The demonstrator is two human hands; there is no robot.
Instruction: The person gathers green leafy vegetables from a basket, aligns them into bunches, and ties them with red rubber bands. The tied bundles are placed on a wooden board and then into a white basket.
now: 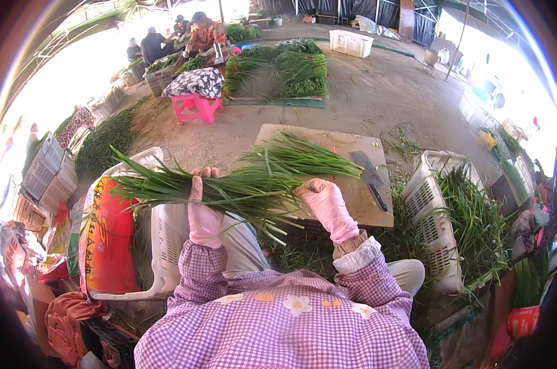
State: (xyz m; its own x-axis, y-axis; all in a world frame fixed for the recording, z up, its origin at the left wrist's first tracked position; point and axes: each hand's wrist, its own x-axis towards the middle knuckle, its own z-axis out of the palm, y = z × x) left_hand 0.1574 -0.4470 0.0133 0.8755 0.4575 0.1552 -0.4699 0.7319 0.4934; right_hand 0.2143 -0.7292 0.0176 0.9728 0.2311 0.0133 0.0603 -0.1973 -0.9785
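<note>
My left hand [205, 210], in a pink glove, is wrapped around a bunch of long green Chinese chives [237, 187], held level above my lap. The leaf tips point left, and the pale stem ends point right. At those stem ends is my gloved right hand [322, 199], its fingers pinched together; whether a stalk is between them is hard to make out. Just beyond, a second pile of chives [315, 159] lies on a wooden board [287, 131]. A cleaver [368, 168] with a black handle rests on the board's right side.
A white plastic crate [167, 249] with a red printed sack [110, 240] stands at my left. To the right, another white crate [437, 230] holds loose greens [472, 226]. Ahead are a pink stool [195, 108] and stacked chive bundles [301, 69]. Several people [204, 34] sit farther back.
</note>
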